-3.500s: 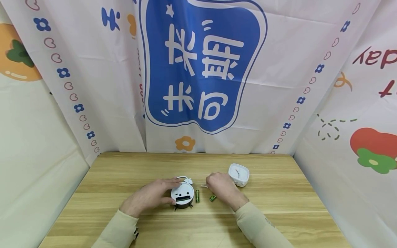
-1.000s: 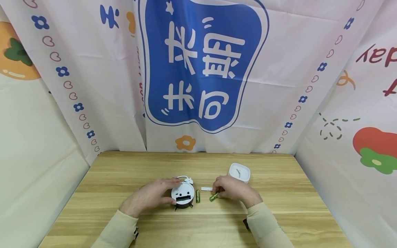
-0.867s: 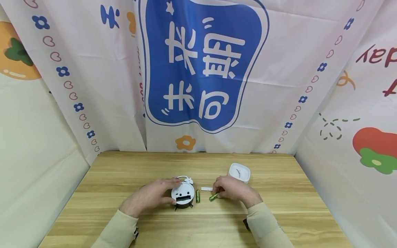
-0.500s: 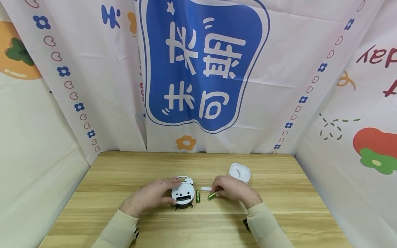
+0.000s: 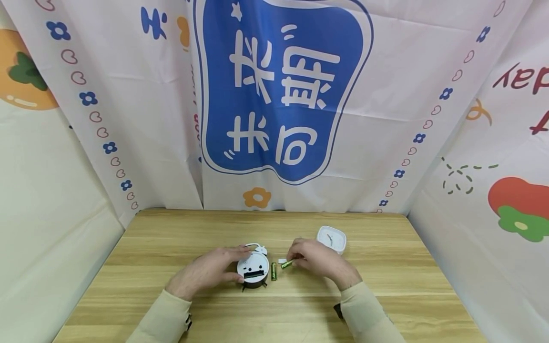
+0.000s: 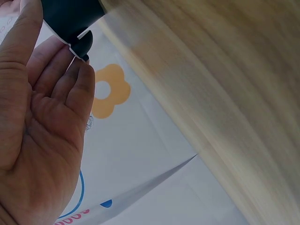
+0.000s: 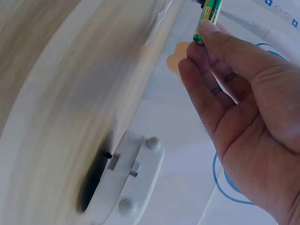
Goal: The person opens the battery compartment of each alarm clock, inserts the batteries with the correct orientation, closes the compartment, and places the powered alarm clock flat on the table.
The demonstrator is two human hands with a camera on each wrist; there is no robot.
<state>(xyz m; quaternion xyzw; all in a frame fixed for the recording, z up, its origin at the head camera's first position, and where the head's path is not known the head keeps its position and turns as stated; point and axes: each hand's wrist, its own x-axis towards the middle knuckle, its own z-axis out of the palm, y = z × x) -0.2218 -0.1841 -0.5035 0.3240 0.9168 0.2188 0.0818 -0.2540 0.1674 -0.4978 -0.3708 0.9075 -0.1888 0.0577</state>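
Note:
A round alarm clock (image 5: pixel 254 263) with a white back and dark rim lies with its open battery slot facing up. My left hand (image 5: pixel 210 270) holds it from the left, thumb at the lower edge and fingers at the upper. In the left wrist view the clock's dark body (image 6: pixel 70 16) sits between thumb and fingers. My right hand (image 5: pixel 319 259) pinches a green battery (image 5: pixel 286 264) by one end, tilted, to the right of the clock. Another green battery (image 5: pixel 273 271) lies on the table right beside the clock. A small white strip (image 5: pixel 281 261) is partly hidden behind the right hand.
A white rounded-square clock (image 5: pixel 332 238) stands behind the right hand; its knobbed back (image 7: pixel 131 183) shows in the right wrist view. The wooden table (image 5: pixel 193 228) ends at a printed cloth backdrop (image 5: pixel 274 195), with cloth on both sides too.
My right hand has picked up the battery from the table and moved it left, toward the alarm clock. The left hand and alarm clock have stayed in place.

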